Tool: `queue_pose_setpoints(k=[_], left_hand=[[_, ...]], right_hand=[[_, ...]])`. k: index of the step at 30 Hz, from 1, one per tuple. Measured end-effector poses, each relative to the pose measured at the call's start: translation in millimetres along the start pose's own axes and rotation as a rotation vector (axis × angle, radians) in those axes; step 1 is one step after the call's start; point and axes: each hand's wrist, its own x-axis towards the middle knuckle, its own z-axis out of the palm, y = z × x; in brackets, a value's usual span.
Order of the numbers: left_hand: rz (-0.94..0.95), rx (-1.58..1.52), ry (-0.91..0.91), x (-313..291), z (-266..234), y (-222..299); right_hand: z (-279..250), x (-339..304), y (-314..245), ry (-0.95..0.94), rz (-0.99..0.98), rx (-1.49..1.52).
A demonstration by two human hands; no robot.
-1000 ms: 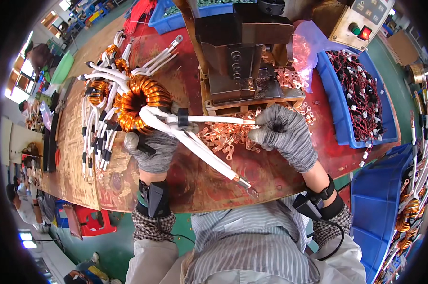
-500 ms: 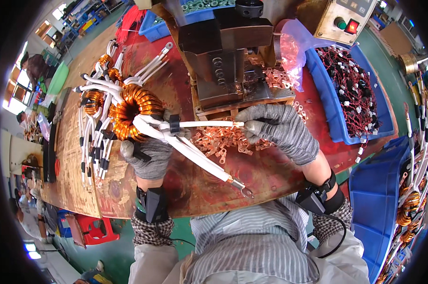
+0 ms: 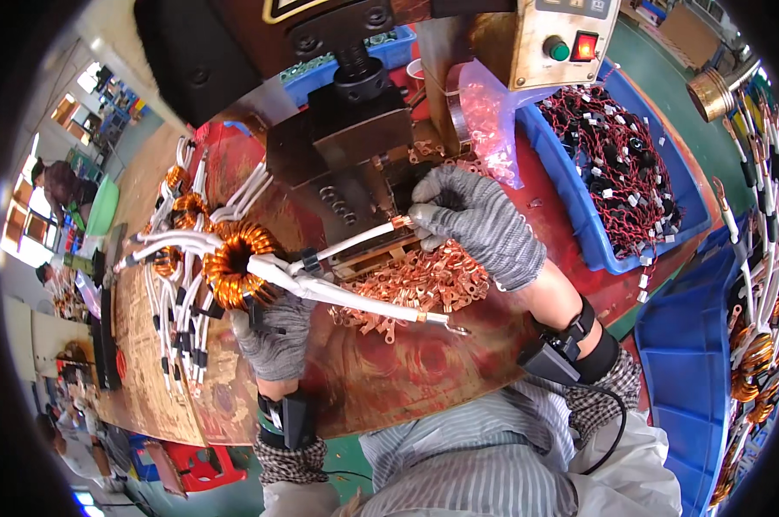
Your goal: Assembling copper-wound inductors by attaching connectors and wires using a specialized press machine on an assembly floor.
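My left hand [image 3: 275,345], in a grey knit glove, is closed under a copper-wound toroidal coil [image 3: 227,267] and holds it up over the table. White sleeved leads [image 3: 355,297] run rightward from the coil; one ends in a metal ring lug [image 3: 456,329]. My right hand [image 3: 488,226], gloved alike, pinches the copper terminal [image 3: 400,222] at the tip of another white lead [image 3: 352,242]. This tip is close to the dark press tooling [image 3: 342,177]; whether it touches the die I cannot tell. The fingers partly hide the terminal.
Loose copper terminals [image 3: 415,289] lie in a heap before the press. More coils with white leads [image 3: 178,258] lie left. A blue bin [image 3: 592,220] of red-black wired parts stands right, below a control box [image 3: 562,43] with a lit red switch. Another blue bin [image 3: 687,345] is at far right.
My right hand has moved up and toward the press, tilting the lead's tip upward. My left hand and the coil sit slightly lower in view. The camera view has shifted too.
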Motion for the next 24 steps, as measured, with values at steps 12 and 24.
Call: queue_pose_setpoints(k=[12, 24], left_hand=[[0.081, 0.065, -0.013, 11.3, 1.6, -2.3], [0.084, 0.013, 0.002, 13.0, -10.0, -0.2]], right_hand=[[-0.3, 26.8, 3.2, 0.067, -0.057, -0.116], [-6.2, 26.2, 5.6, 0.076, -0.181, -0.285]])
